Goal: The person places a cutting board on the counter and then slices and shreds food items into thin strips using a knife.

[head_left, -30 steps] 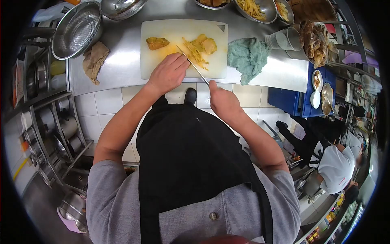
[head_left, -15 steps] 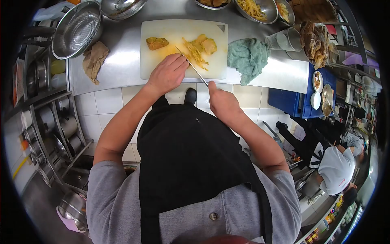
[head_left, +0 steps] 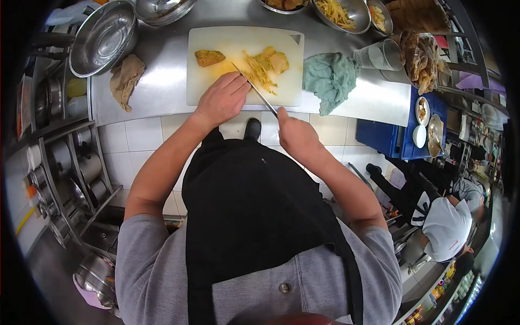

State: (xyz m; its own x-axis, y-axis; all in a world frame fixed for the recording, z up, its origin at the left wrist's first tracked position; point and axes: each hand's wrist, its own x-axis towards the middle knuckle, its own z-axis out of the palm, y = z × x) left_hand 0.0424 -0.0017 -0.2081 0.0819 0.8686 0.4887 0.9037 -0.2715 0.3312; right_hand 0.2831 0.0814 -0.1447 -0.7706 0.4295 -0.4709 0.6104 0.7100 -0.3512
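My right hand (head_left: 298, 135) is wrapped round the handle of a knife (head_left: 261, 96), whose blade slants up and left over the cutting board (head_left: 206, 89). Curled fingers of my left hand (head_left: 223, 98) press down on the board against the blade's left side; whatever lies under them is hidden. Beyond the blade is a pile of thin yellow strips (head_left: 260, 73), touching some flat greenish-yellow slices (head_left: 273, 58). A brownish-yellow chunk (head_left: 209, 58) sits apart at the board's upper left.
A green cloth (head_left: 330, 78) lies right of the board, a brown cloth (head_left: 127, 81) left. Metal strainers (head_left: 103, 40) stand at upper left. Along the back are a bowl of yellow strips (head_left: 338, 13) and a clear container (head_left: 379, 54). Another person (head_left: 447, 225) is at far right.
The knife and both hands have barely moved; the blade is shifted very slightly left. The food on the board looks the same. The person at far right has shifted a little.
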